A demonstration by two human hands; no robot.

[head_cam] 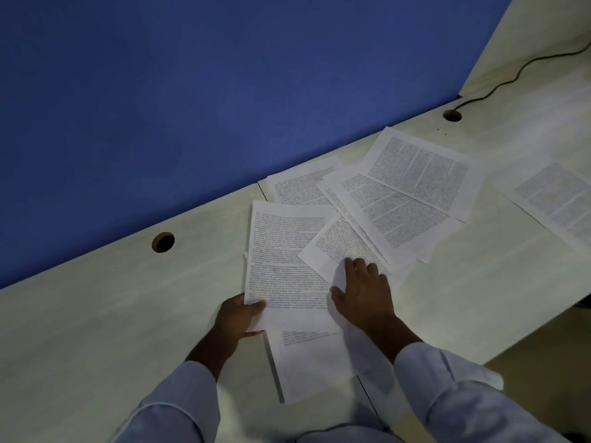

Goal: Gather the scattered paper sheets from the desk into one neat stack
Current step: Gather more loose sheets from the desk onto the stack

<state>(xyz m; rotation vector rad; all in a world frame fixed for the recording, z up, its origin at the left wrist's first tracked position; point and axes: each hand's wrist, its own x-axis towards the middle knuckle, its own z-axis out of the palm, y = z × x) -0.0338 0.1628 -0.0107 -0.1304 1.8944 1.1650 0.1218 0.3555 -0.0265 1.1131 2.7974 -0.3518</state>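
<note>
Several printed paper sheets lie scattered over a pale worktop (96, 314) that runs along a blue partition (192, 91). Farthest left is a round cable hole (163, 242) in the worktop, well apart from the papers. Next comes the left hand (236, 318), coming out of a light sleeve (172, 407); its thumb lies on top of the lower left corner of a text-covered sheet (281, 251) and its fingers are tucked under that corner, so it is pinching the page. Just below that page a mostly blank sheet (307, 362) reaches toward the near edge. To the right, the right hand (364, 292) lies flat, palm down with fingers spread, pressing on a tilted sheet (335, 247) that overlaps the pinched page — it grips nothing. Behind it more pages fan out, overlapping one another: one near the partition (297, 183), a large one in the middle (396, 215) and a four-column page (425, 174) on top. Farther right a single sheet (556, 199) lies apart, and a dark cable (511, 81) runs from a second hole (452, 115)
</note>
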